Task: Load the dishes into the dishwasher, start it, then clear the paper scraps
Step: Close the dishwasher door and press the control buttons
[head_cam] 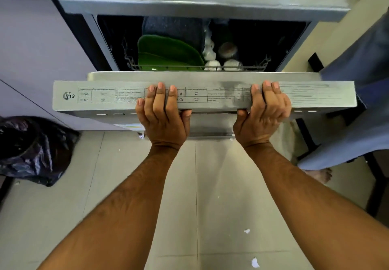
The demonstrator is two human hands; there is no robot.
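On the top edge of the half-raised dishwasher door (202,95), left hand (163,113) and right hand (263,109) both grip, fingers curled over, green plates (166,52) racked inside, paper scraps (255,263) on open floor (221,185).

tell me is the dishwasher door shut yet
Not shut: the dishwasher door is partly open, a gap above its top edge showing the green plates. Both hands grip that edge.

Both hands, left hand (163,111) and right hand (264,109), grip the top edge of the part-open dishwasher door (101,97), green plates (168,52) racked inside, paper scraps (255,262) on the floor (221,185).
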